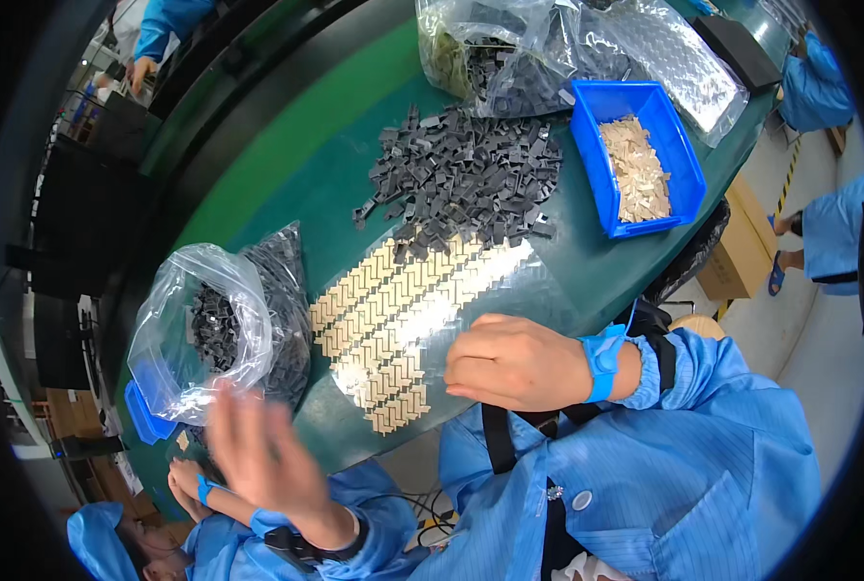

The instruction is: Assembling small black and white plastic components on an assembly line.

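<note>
My right hand (514, 363) is curled closed at the right edge of a clear sheet with rows of small cream rectangular pieces (393, 300) in a zigzag pattern. Its fingertips are hidden, so whatever they may hold does not show. Blurred by motion, my left hand (267, 450) is raised with its fingers stretched and apart, in front of an open clear plastic bag (166, 320). Small black plastic parts (217, 329) show inside that bag. A heap of the same kind of black parts (470, 169) covers the far edge of the sheet.
A blue bin (685, 179) at right holds small tan pieces (635, 165). Clear bags of black parts (538, 77) lie at the back. A co-worker's hand (190, 479) rests at the table's lower left. A cardboard box (737, 247) stands on the floor beyond the right edge.
</note>
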The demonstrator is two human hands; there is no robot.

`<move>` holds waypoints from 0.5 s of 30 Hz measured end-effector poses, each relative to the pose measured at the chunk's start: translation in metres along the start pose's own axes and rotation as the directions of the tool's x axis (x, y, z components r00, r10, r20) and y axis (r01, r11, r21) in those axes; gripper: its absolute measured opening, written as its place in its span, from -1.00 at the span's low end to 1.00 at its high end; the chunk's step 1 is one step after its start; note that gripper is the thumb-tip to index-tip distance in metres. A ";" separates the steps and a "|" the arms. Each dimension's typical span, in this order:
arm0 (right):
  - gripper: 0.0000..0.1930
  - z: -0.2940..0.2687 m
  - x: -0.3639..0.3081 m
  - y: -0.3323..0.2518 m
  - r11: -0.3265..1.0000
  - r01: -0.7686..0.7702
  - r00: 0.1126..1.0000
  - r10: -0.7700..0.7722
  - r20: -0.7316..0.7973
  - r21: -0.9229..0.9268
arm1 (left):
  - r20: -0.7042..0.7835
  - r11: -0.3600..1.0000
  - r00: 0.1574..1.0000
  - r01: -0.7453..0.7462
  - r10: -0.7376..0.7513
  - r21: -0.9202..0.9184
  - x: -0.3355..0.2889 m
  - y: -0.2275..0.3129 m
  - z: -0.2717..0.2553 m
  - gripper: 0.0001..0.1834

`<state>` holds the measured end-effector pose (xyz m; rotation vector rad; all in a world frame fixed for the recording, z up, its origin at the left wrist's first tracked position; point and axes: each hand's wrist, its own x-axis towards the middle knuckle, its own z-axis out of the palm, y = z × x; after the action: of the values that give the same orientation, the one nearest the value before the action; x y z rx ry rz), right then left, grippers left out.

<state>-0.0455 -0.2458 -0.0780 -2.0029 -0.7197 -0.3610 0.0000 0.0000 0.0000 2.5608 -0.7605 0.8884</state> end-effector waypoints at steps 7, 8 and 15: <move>-0.84 0.021 0.005 -0.004 0.998 -0.042 0.992 0.035 0.121 0.055 | 0.608 0.968 0.785 0.044 0.119 -0.246 -0.029 0.017 0.032 -0.46; -0.83 0.023 0.006 -0.003 0.998 -0.052 0.991 0.047 0.127 0.041 | 0.637 0.972 0.764 0.058 0.103 -0.227 -0.031 0.016 0.035 -0.45; -0.78 0.035 0.004 -0.001 0.994 -0.059 0.989 0.070 0.130 -0.087 | 0.664 0.987 0.738 -0.019 0.122 -0.161 -0.042 0.012 0.043 -0.43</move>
<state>-0.0439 -0.2140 -0.0930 -2.1386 -0.7306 -0.2239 -0.0146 -0.0138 -0.0577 2.7209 -1.0670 -0.1383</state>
